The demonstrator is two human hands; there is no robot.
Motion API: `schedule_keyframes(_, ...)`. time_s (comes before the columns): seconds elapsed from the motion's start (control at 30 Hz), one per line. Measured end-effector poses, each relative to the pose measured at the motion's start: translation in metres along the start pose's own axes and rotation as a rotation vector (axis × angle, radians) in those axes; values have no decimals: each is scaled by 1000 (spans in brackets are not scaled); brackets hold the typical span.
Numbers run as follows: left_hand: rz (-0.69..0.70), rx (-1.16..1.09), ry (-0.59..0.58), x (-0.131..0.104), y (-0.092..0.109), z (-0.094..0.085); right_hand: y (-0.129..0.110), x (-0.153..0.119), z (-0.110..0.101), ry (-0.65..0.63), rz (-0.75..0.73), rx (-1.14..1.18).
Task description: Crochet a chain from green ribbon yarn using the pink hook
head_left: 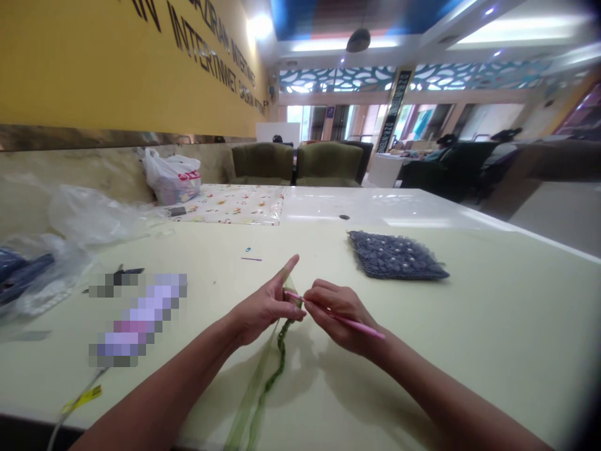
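Pinches green cord (282, 343), trailed toward the near edge of the bench (507, 326), in the grip of the left hand (263, 308); clamps a pink hook (360, 327) in the right hand (345, 309). Risks unravelling through a slipping hook or slack cord. Has open room toward the right edge, this side of a dark beaded piece (397, 257).

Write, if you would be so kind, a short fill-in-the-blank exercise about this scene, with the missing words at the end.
1. The right hand holds a slim crochet hook whose handle is ____.
2. The braided strand hanging below the left hand is ____ in colour.
3. The textured blue-grey piece lies in the ____ half of the picture.
4. The lettered wall at the upper left is painted ____.

Missing words: pink; green; right; yellow.
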State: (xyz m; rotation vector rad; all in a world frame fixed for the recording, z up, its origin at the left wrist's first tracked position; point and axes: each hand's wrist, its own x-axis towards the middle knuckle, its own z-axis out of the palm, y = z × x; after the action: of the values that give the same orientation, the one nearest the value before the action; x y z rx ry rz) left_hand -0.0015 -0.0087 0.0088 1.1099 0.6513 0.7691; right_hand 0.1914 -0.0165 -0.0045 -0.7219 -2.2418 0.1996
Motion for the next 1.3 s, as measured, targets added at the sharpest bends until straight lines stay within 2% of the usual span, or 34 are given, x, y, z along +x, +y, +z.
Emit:
schedule_keyframes(0.07,56,30,77,2,-5,2,0,0,4,7,1,-229)
schedule_keyframes(0.17,114,-26,173,4,-11,5,-4,-1,13,91,-46,-630)
schedule_keyframes(0.27,68,-223,134,4,-11,7,-13,0,15,195,-92,-784)
schedule_keyframes(0.4,-15,-410,-42,1,-2,7,-17,-2,10,309,-193,-633)
schedule_keyframes(0.47,-7,-435,-75,-1,3,7,-16,-4,8,341,-206,-491)
schedule_keyframes(0.63,31,-463,-37,-2,11,1,-11,-6,10,350,-146,-208)
schedule_keyframes(0.77,64,-486,29,-1,15,-5,-10,-4,6,307,-74,-8)
schedule_keyframes(0.93,83,-424,56,2,13,-8,-13,-1,-5,238,145,282)
schedule_keyframes(1.0,75,-342,37,4,8,-6,-13,0,-6,234,186,305)
schedule_keyframes(1.17,61,-184,-51,5,-3,0,-6,2,0,263,70,126)
schedule_keyframes(1.3,47,-18,-96,5,-4,0,-5,2,3,268,43,152)
